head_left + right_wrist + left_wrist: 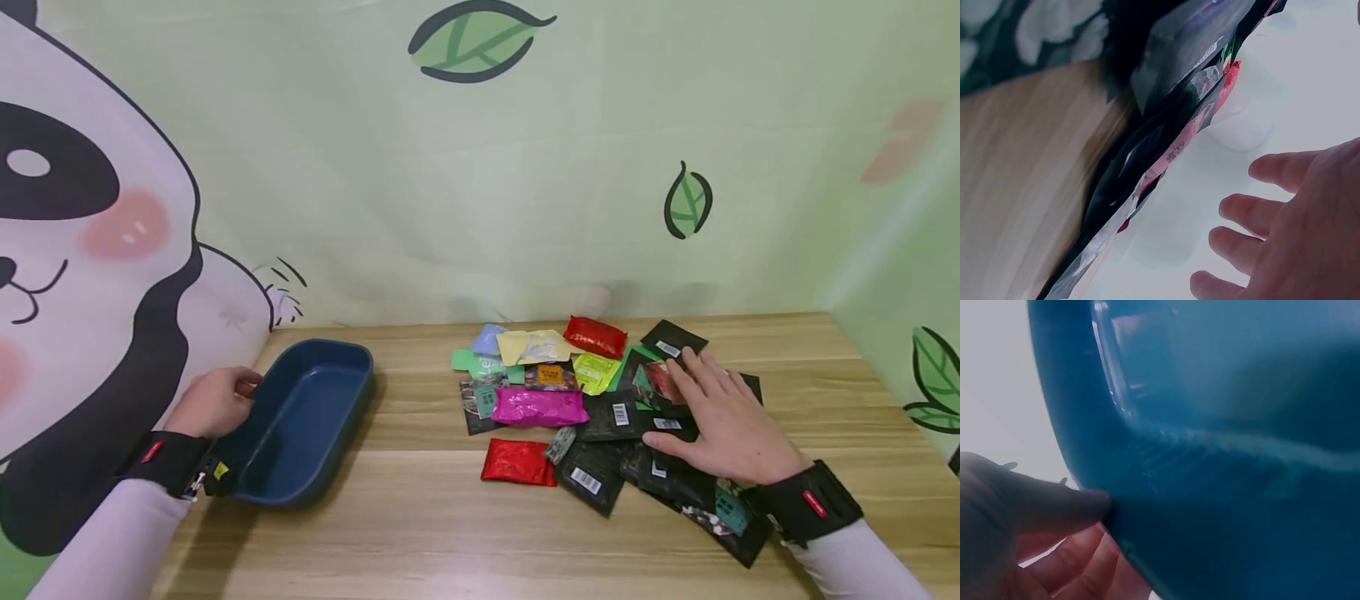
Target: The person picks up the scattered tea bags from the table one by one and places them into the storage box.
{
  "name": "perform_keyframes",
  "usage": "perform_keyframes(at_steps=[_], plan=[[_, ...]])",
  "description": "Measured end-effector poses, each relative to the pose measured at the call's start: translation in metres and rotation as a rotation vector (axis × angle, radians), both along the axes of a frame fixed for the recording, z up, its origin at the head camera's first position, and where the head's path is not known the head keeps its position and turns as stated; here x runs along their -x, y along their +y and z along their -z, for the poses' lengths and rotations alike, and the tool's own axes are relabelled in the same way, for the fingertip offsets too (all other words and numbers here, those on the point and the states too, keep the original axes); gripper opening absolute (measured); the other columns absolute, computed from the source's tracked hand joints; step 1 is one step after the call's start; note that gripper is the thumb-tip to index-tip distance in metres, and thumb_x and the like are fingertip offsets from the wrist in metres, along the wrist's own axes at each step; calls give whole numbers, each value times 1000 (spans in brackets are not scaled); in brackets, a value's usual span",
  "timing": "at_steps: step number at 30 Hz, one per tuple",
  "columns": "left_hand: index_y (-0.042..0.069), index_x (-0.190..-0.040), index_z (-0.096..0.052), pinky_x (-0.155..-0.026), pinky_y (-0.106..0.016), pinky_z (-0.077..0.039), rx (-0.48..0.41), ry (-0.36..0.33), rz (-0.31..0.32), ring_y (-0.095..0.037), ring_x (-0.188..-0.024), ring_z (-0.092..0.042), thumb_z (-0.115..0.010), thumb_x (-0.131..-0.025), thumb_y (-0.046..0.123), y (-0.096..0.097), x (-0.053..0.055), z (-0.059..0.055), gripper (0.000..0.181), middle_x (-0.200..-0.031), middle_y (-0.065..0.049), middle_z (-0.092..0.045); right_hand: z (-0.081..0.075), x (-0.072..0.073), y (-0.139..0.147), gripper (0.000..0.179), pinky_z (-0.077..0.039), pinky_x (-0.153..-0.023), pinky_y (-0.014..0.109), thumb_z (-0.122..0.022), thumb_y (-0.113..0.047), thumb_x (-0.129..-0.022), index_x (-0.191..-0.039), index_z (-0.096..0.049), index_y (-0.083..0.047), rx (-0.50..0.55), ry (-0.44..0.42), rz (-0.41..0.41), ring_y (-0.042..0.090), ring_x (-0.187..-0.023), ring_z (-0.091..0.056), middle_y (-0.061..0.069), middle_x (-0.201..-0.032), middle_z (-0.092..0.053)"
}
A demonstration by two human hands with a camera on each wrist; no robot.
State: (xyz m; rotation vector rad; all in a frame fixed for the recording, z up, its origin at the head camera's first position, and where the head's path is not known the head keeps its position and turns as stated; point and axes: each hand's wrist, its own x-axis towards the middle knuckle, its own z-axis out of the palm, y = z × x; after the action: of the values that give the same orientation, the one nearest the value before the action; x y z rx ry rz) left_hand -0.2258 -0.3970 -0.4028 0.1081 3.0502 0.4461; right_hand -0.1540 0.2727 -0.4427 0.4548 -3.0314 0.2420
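Observation:
On the left of the head view, a deep blue rectangular plastic bin point(315, 417) with rounded corners stands on the table. My left hand point(213, 402) grips its left rim. The left wrist view has the thumb point(1079, 506) on the inner side of the bin wall point(1079, 425), with the other fingers curled behind it. My right hand point(738, 417) hovers with fingers spread over a heap of black sachets point(611, 417) on the right. In the right wrist view those fingers point(1241, 212) are apart from the sachets point(1166, 125) and hold nothing.
Left of the black sachets lie a magenta packet point(540, 407), a red packet point(517, 462), a yellow-green packet point(596, 372) and a cream packet point(534, 346). Another red packet point(595, 336) lies at the back. A printed cloth point(450, 208) hangs behind the wooden table point(420, 517).

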Motion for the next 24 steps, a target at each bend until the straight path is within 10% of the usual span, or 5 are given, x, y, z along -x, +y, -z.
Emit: perform_keyframes(at_steps=[24], plan=[[-10,-113,-65,-72,-42,-53,-57,-27,132,-27,-85,-65,-68,-85,14,36,-27,-2,38,-97,-16,-70,0,0,-1,116,-13,-115,63,-43,-85,-79,-157,-29,-1,2,-6,1,47,-146,-17,24,-163,-18]])
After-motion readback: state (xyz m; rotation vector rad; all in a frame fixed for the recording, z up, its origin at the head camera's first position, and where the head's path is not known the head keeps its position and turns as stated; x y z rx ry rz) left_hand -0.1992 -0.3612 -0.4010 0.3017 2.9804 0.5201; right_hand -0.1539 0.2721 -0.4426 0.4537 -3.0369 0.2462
